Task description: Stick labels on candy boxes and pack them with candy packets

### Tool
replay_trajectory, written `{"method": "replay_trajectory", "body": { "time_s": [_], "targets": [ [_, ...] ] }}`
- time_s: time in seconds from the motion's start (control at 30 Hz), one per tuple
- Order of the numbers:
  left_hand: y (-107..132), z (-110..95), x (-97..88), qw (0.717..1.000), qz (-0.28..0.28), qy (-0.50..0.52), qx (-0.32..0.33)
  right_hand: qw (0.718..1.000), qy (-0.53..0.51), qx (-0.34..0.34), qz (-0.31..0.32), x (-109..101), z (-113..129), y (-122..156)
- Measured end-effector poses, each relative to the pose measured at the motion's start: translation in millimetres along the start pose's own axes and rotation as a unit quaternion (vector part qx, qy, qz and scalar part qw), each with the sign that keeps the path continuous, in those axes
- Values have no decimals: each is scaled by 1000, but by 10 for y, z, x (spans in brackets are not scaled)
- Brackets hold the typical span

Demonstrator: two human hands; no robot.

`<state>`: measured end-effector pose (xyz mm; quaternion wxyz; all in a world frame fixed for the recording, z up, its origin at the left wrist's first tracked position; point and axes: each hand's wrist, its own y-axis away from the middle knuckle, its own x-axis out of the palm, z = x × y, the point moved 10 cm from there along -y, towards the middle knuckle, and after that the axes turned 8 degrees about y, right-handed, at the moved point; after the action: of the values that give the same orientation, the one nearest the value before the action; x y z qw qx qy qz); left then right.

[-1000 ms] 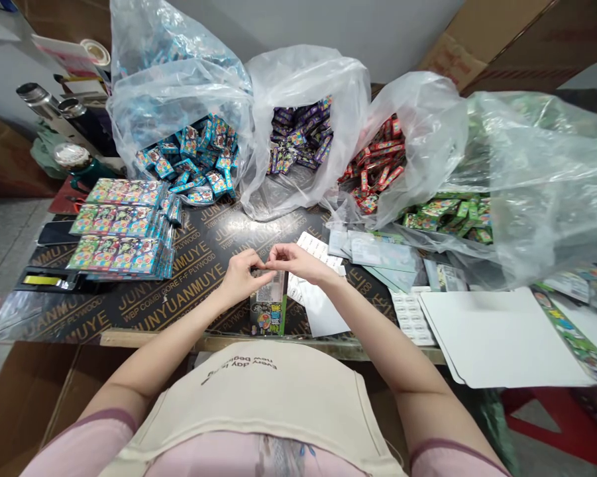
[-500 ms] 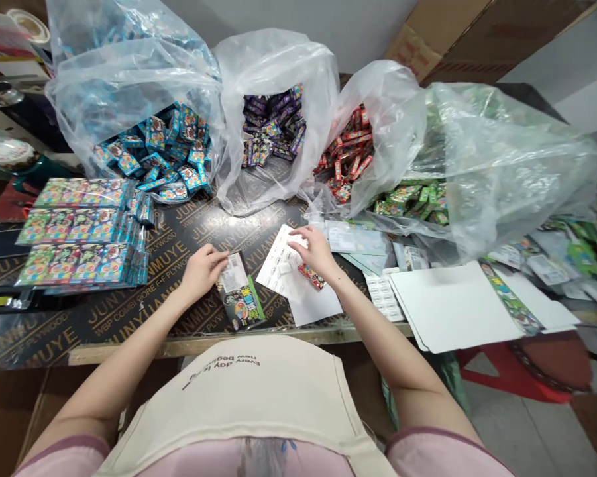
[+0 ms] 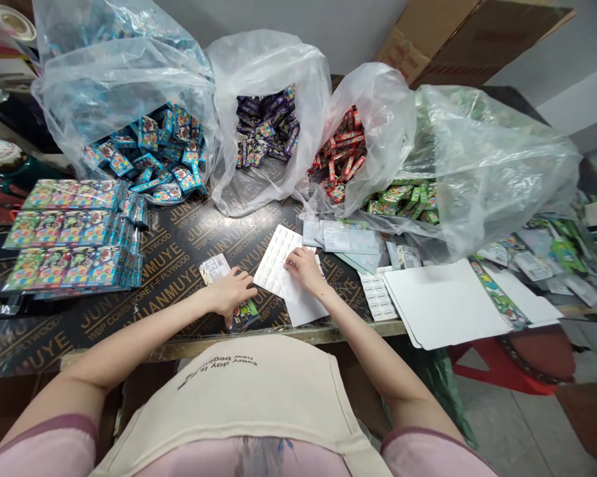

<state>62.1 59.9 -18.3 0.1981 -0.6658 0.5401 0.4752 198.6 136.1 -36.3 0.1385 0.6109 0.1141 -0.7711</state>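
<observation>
My left hand (image 3: 234, 291) lies over a small black and green packet (image 3: 243, 314), fingers spread and bent across it. The packet's white barcode label (image 3: 215, 267) pokes out past the far side of the hand. To the right, my right hand (image 3: 304, 267) pinches with thumb and forefinger at a white sticker sheet (image 3: 277, 255) printed with rows of oval labels. Its fingertips hide exactly what is between them. Under that hand a blank white sheet (image 3: 305, 311) reaches toward the table edge.
Stacked candy-coloured boxes (image 3: 64, 228) stand at left. Behind are plastic bags with blue (image 3: 149, 159), purple (image 3: 268, 126), red (image 3: 345, 149) and green (image 3: 407, 199) small boxes. To the right lie another sticker sheet (image 3: 378, 295), white cards (image 3: 442, 305) and flat packets (image 3: 350, 237).
My left hand has gone from pinching the packet's top edge to lying across it, and the packet has tilted. My right fingers have lowered and closed at the sheet; the red box there is hidden.
</observation>
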Motion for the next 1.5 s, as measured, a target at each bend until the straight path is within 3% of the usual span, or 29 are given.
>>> {"method": "replay_trajectory", "body": {
  "time_s": [0.13, 0.2, 0.37, 0.47, 0.57, 0.67, 0.73, 0.8, 1.03, 1.2, 1.3, 1.4, 1.5],
  "targets": [
    [-38, -84, 39, 998, 35, 54, -12, 1000, -9, 1, -4, 39, -1, 28],
    [-7, -62, -77, 993, 27, 115, -31, 1000, -19, 7, -11, 43, -18, 38],
    [349, 72, -888, 947, -208, 239, -45, 998, -55, 33, -28, 22, -105, 51],
    [604, 159, -1107, 901, -299, 310, -57, 996, -70, 32, -37, -9, -106, 50],
    [804, 350, -1054, 815, -395, 412, -98, 998, -56, 10, -31, -13, -42, 50],
    [902, 535, -824, 719, -463, 503, -126, 999, -41, 2, -31, -7, -8, 67],
    [914, 621, -673, 674, -481, 542, -143, 998, -46, 8, -38, -6, -16, 83],
    [911, 682, -567, 648, -483, 566, -163, 998, -54, 12, -40, 6, -19, 97],
    [989, 812, -528, 611, -492, 578, -224, 993, -95, 46, -50, 19, -85, 120],
    [1019, 761, -583, 620, -499, 563, -223, 984, -139, 88, -71, -20, -217, 130],
    [1031, 747, -568, 616, -491, 571, -230, 974, -171, 106, -102, -168, -137, 106],
    [1043, 754, -571, 606, -484, 585, -237, 936, -301, 106, -148, -417, 155, 60],
    [1065, 743, -633, 613, -486, 574, -241, 859, -490, 87, -119, -528, 602, -33]
  ]
}}
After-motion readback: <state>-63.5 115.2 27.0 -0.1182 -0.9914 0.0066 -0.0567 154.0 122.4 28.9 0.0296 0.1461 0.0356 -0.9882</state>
